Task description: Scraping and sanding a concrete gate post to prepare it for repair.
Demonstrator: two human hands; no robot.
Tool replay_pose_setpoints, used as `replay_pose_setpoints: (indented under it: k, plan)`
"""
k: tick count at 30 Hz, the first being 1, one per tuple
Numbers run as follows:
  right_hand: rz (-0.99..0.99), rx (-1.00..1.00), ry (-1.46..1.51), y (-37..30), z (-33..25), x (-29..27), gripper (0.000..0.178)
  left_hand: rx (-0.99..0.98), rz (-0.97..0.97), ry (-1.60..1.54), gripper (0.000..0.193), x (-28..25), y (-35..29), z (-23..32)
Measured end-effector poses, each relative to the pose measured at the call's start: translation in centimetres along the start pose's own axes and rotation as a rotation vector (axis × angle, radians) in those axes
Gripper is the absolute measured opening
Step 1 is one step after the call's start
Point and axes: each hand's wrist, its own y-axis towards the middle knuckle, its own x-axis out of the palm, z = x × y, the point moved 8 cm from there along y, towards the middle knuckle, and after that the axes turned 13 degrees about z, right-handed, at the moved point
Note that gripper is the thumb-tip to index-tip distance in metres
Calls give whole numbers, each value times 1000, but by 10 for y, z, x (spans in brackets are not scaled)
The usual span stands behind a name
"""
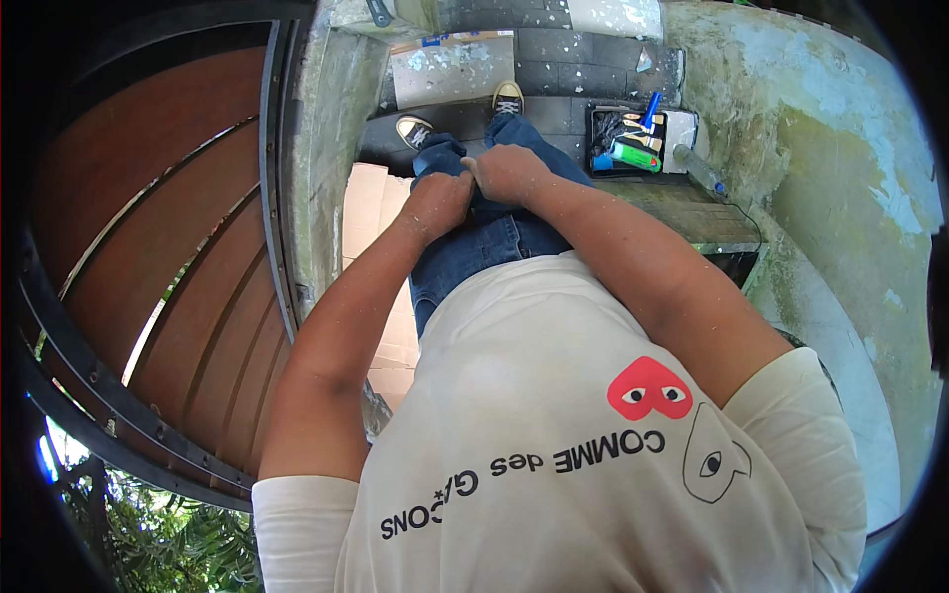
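Observation:
Both hands meet above the lap of my blue jeans (476,242). My left hand (441,202) is closed, its fingers curled in toward the other hand. Close against it, my right hand (507,176) is closed too, thumb and fingers pinched together. Something small and pale may show between the fingertips, but it is too small to name. Beyond the hands my legs reach down to dark shoes with pale toes (508,99) on the grey tiles. Dust or paint specks dot both forearms.
Right of my legs, a black tray (600,166) holds a green bottle (635,156) and a blue-handled tool (651,109). A clear bottle (698,168) lies beside it on a worn ledge (682,212). Cardboard (455,74) covers some tiles. A slatted gate (168,247) stands left, a peeling wall (830,148) right.

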Motion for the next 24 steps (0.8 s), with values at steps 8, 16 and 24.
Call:
replay_pose_setpoints:
  k: [8,16,24]
  plan:
    - [-26,-79,-5,-1,11,2,39,30,39,1,18,-12,4,12]
    - [252,-208,202,-24,14,-67,30,-163,234,-117,25,-70,4,24]
    - [824,-540,-159,-54,-30,-150,14,-275,252,-47,27,-111,6,31]
